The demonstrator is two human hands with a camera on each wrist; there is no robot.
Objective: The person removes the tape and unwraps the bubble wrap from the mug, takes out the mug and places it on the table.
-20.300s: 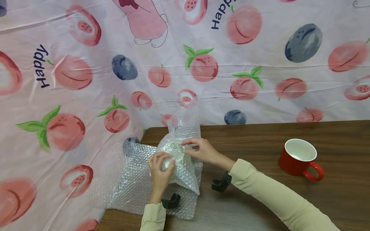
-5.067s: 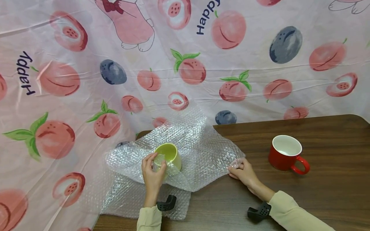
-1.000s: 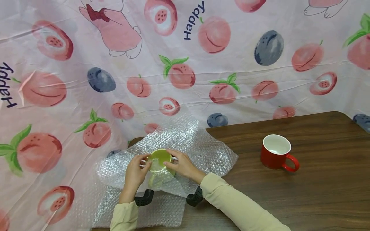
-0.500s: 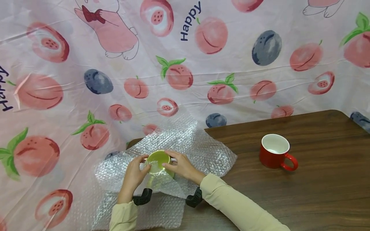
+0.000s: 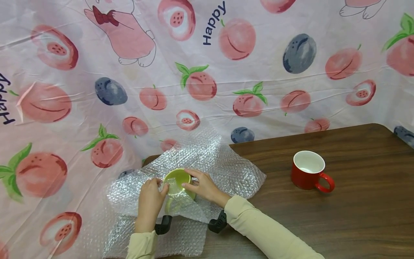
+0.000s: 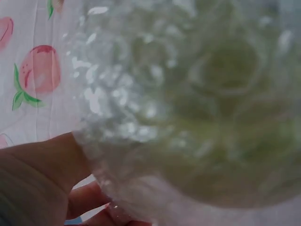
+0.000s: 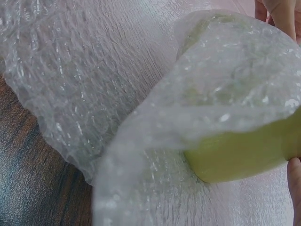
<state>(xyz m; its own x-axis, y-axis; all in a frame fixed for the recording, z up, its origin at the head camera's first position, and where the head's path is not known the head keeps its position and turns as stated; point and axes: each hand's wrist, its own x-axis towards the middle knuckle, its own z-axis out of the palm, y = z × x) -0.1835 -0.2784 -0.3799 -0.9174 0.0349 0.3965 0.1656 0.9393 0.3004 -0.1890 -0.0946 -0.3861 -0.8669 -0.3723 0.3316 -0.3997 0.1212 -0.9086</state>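
A yellow-green mug (image 5: 182, 175) stands upright on a spread sheet of bubble wrap (image 5: 240, 174), with a flap of it folded over the mug's front. My right hand (image 5: 206, 186) grips the mug's right rim, its thumb toward the inside. At the left rim, my left hand (image 5: 150, 201) pinches the flap between thumb and curled fingers. The right wrist view shows the mug's bare side (image 7: 235, 157) below the flap, with a fingertip (image 7: 295, 179) touching it. The left wrist view is mostly filled by blurred wrap (image 6: 117, 94), with the mug dimly visible through it.
A red mug (image 5: 307, 176) with a white inside stands to the right on the brown wooden table (image 5: 365, 212). Another bubble wrap sheet (image 5: 181, 237) lies under the first at the front left. Fruit-print cloth (image 5: 207, 46) hangs behind and at left.
The mug was wrapped at first and then uncovered. My right hand left the sheet's right corner for the mug's rim. Over the last half second my left fingers have curled more at the flap.
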